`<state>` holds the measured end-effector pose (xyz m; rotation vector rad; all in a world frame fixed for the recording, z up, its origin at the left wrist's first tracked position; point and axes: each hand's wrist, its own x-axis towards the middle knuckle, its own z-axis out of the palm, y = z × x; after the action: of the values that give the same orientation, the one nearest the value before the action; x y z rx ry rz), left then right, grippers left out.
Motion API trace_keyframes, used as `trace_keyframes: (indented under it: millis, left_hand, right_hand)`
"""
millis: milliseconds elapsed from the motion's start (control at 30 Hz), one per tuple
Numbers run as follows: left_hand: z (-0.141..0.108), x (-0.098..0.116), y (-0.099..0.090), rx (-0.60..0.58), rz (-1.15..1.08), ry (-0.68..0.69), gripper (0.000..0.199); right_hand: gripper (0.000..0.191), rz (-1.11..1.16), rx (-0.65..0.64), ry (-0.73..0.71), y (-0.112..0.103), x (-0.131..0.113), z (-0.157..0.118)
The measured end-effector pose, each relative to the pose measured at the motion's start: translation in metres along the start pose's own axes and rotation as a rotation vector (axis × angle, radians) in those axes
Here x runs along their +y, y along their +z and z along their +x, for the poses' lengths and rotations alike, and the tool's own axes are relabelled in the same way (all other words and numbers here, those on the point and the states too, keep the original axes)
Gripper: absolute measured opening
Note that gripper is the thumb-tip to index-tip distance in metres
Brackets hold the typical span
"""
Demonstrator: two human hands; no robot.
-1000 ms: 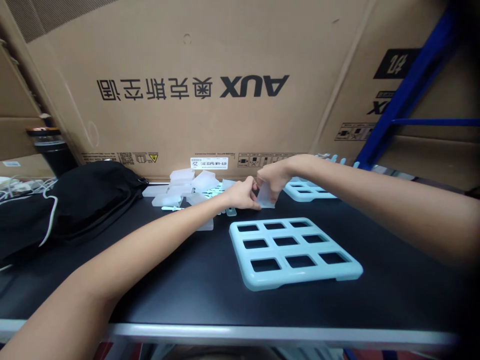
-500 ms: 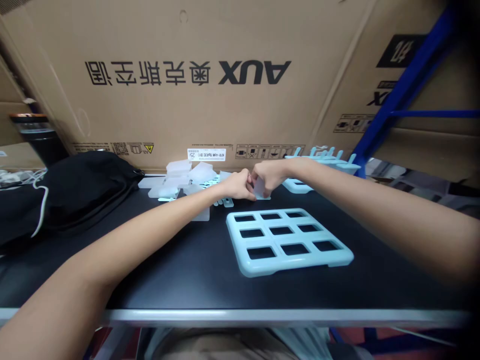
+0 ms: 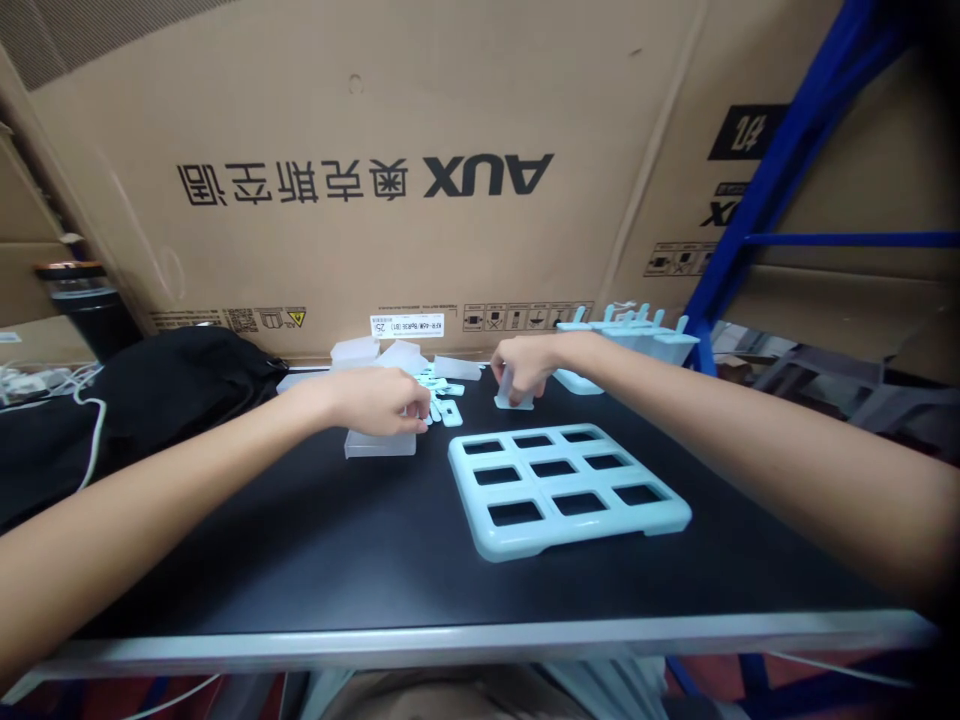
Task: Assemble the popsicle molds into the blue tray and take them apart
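Observation:
A light blue frame with several square openings (image 3: 553, 468) lies on the black table. Beyond its back edge, my right hand (image 3: 523, 366) is closed on a translucent mould (image 3: 507, 388) whose light blue base points down. My left hand (image 3: 384, 402) hovers at the pile of light blue stick pieces (image 3: 450, 412), fingers bent together; whatever is between the fingertips is too small to tell. Below that hand lies a translucent mould piece (image 3: 381, 445), with more translucent moulds (image 3: 402, 356) behind it. At the back right, filled moulds with upright sticks (image 3: 651, 338) stand in a second light blue frame.
A large cardboard box (image 3: 375, 90) walls off the back. On the left are a black bag (image 3: 187, 385), a dark bottle (image 3: 86, 310) and white cables (image 3: 45, 380). A blue metal post (image 3: 780, 170) rises at the right. The table's pale front edge (image 3: 480, 640) runs across below.
My left hand has left my right hand and moved left to the stick pieces and mould pile. My right hand still holds its mould near the same spot. The camera view has shifted slightly.

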<state>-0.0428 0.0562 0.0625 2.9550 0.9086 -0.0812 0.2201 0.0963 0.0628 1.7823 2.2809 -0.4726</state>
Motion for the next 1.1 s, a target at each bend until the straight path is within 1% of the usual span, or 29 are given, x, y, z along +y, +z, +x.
trace_keyframes:
  millis: [67, 133, 233, 300, 400, 467, 533, 567, 667, 700, 733, 800, 900, 1000, 1100]
  left_hand:
    - [0.013, -0.001, 0.008, 0.062, 0.024, -0.016, 0.026]
    - [0.031, -0.001, 0.015, 0.109, 0.066, -0.055, 0.027]
    - [0.052, 0.000, 0.021, 0.105, 0.105, -0.123, 0.024]
    - [0.057, 0.000, 0.025, 0.114, 0.100, -0.142, 0.020]
    - [0.057, -0.006, 0.030, 0.187, 0.121, -0.126, 0.020]
    - [0.056, -0.013, 0.029, 0.226, 0.147, -0.101, 0.019]
    - [0.055, -0.020, 0.023, 0.273, 0.140, -0.099, 0.017]
    - [0.054, -0.023, 0.017, 0.317, 0.124, -0.112, 0.015]
    - [0.049, -0.025, -0.006, 0.526, 0.027, -0.156, 0.008]
    - [0.046, -0.023, -0.014, 0.598, -0.021, -0.156, 0.006]
    - [0.042, -0.021, -0.022, 0.660, -0.078, -0.149, 0.004]
    - [0.036, -0.013, -0.035, 0.746, -0.203, -0.130, 0.006]
    - [0.031, -0.004, -0.042, 0.798, -0.372, -0.098, 0.008]
    - [0.033, 0.000, -0.038, 0.775, -0.511, -0.032, 0.008]
    - [0.039, 0.001, -0.031, 0.712, -0.642, 0.046, 0.011]
  right_hand:
    - [0.032, -0.002, 0.044, -0.020, 0.001, -0.001, -0.003]
    - [0.031, 0.016, 0.080, -0.041, 0.002, 0.000, -0.005]
    - [0.031, -0.028, 0.154, -0.061, 0.008, 0.002, -0.007]
    - [0.029, -0.151, 0.261, -0.105, 0.015, 0.004, -0.012]
    - [0.024, -0.287, 0.430, -0.174, 0.029, 0.011, -0.023]
    - [0.022, -0.284, 0.469, -0.186, 0.036, 0.017, -0.031]
    - [0.020, -0.225, 0.512, -0.189, 0.039, 0.025, -0.036]
    - [0.020, -0.177, 0.563, -0.189, 0.039, 0.028, -0.038]
    - [0.025, 0.057, 0.815, -0.132, 0.035, 0.032, -0.043]
    - [0.027, 0.172, 0.876, -0.109, 0.034, 0.031, -0.045]
    - [0.030, 0.302, 0.907, -0.097, 0.033, 0.029, -0.047]
    - [0.034, 0.563, 0.895, -0.125, 0.032, 0.023, -0.050]
    - [0.038, 0.825, 0.819, -0.230, 0.034, 0.012, -0.051]
    - [0.040, 0.969, 0.766, -0.330, 0.038, 0.004, -0.048]
    - [0.040, 1.013, 0.715, -0.412, 0.041, -0.001, -0.047]
